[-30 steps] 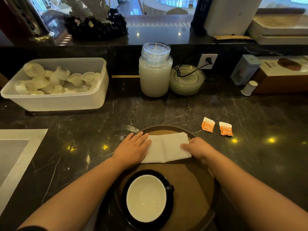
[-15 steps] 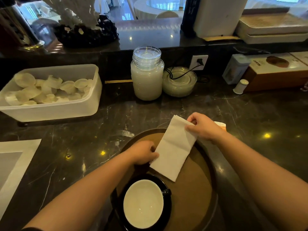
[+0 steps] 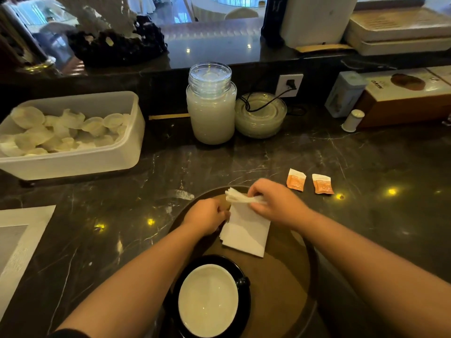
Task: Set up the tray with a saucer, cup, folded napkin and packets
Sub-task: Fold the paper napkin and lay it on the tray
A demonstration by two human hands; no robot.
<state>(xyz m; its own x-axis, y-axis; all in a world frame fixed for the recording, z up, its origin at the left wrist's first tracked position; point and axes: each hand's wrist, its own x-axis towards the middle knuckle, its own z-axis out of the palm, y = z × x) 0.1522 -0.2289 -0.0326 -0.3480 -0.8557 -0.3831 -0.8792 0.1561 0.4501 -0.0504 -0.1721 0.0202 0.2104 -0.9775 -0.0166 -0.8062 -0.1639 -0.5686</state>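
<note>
A round brown tray (image 3: 288, 284) lies on the dark marble counter. On its near part stands a black cup with a white inside (image 3: 208, 300) on a black saucer (image 3: 245, 303). A white napkin (image 3: 246, 231) lies on the far part of the tray. My right hand (image 3: 273, 203) pinches its far end, which is lifted and bent over towards me. My left hand (image 3: 207, 219) grips the napkin's left edge. Two orange packets (image 3: 296, 179) (image 3: 322, 183) lie on the counter just right of the tray.
A white tub of paper cups (image 3: 73, 157) stands at the left. A glass jar (image 3: 211, 106) and stacked glass dishes (image 3: 260, 115) stand behind the tray. Boxes (image 3: 400, 98) and a small white shaker (image 3: 352, 120) sit at the back right. A white mat (image 3: 17, 242) lies at the left edge.
The napkin was turned from lying crosswise to lengthwise on the tray. My right hand has now lifted its far end and bent it back over; my left hand moved to its left edge.
</note>
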